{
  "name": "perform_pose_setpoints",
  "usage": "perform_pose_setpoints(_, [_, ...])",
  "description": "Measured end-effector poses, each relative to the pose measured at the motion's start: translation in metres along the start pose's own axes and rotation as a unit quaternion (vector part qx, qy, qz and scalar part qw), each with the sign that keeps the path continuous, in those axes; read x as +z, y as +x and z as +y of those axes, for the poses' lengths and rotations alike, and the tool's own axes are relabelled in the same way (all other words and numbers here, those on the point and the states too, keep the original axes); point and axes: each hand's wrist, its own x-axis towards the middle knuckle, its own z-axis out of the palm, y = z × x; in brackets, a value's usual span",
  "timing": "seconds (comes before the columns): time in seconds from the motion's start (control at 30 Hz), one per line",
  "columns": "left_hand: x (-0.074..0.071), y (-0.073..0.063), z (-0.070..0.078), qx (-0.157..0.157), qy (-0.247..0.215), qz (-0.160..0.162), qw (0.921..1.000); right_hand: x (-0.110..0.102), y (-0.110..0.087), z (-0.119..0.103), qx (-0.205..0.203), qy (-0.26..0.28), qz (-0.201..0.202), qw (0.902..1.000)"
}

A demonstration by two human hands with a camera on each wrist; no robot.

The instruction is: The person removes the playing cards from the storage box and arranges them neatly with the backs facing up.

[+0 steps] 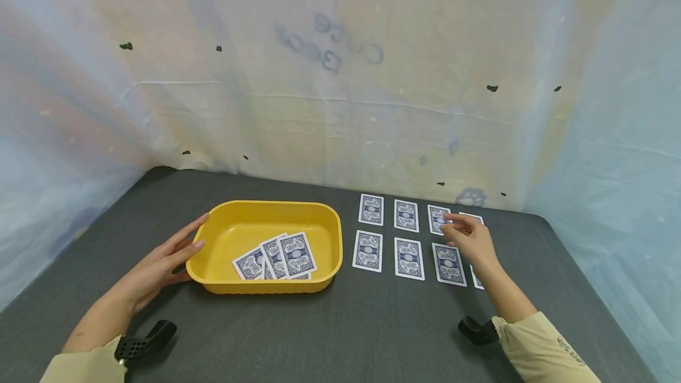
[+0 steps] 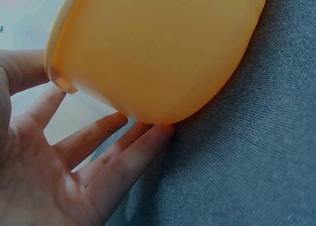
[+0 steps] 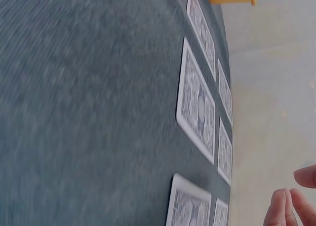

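My left hand point(image 1: 154, 268) rests against the left end of the yellow tray point(image 1: 223, 286). Its spread, mostly straight fingers touch the rim and outer wall; the tray's side point(image 2: 163, 48) fills much of the left wrist view. Several face-down playing cards point(image 1: 298, 253) with blue-patterned backs overlap inside the tray. My right hand point(image 1: 470, 244) hovers over the right part of two rows of face-down cards, nearest a back-row card point(image 1: 437, 217). A gap shows between thumb and fingertips, with nothing held. The hand partly hides the two rightmost cards, including the back one point(image 1: 475, 216).
Dark grey cloth covers the table point(image 1: 319, 336). Between tray and right hand lie more cards, among them a front-row card point(image 1: 367, 250) and a back-row card point(image 1: 406, 215). A pale sheet point(image 1: 340, 105) hangs behind the table and along its sides.
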Motion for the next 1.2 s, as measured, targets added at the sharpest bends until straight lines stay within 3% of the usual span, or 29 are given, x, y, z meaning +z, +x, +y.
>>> perform_pose_setpoints(0.43, [0.000,0.000,-0.001,-0.002,-0.007,0.002,1.0000,0.018,-0.008,-0.018,-0.035,0.046,-0.043,0.9974])
perform_pose_setpoints(1.2, [-0.001,0.000,-0.002,0.000,-0.007,0.000,1.0000,0.042,-0.026,-0.038,-0.078,0.057,-0.091,0.9911])
